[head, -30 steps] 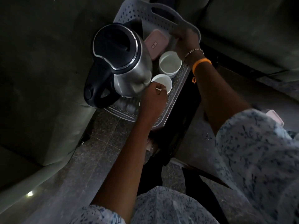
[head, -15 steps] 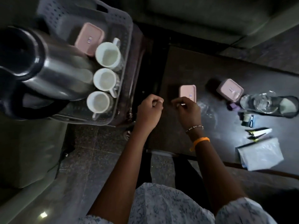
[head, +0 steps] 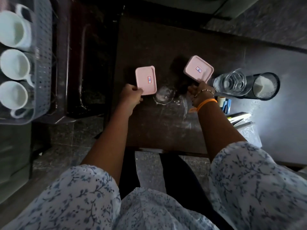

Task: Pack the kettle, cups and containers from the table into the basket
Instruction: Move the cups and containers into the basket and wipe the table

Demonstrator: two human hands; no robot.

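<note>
Two pink lidded containers are over the dark table (head: pixel 166 47). My left hand (head: pixel 132 95) grips the near edge of the left pink container (head: pixel 145 80). My right hand (head: pixel 198 92) grips the near corner of the right pink container (head: pixel 198 70), which is tilted. The grey perforated basket (head: pixel 44 63) stands at the far left on a dark stand, with three white cups (head: pixel 14 64) in a row inside it. The kettle is out of view.
A clear glass jug (head: pixel 232 82) and a black mesh holder (head: pixel 265 87) stand right of my right hand. Small items, pens and a plastic bag (head: pixel 250 133) lie at the table's near right. A clear lid-like object (head: pixel 164 97) lies between my hands.
The view swung right from the basket to the table. Both hands left the basket, reached the table and closed on the two pink containers.
</note>
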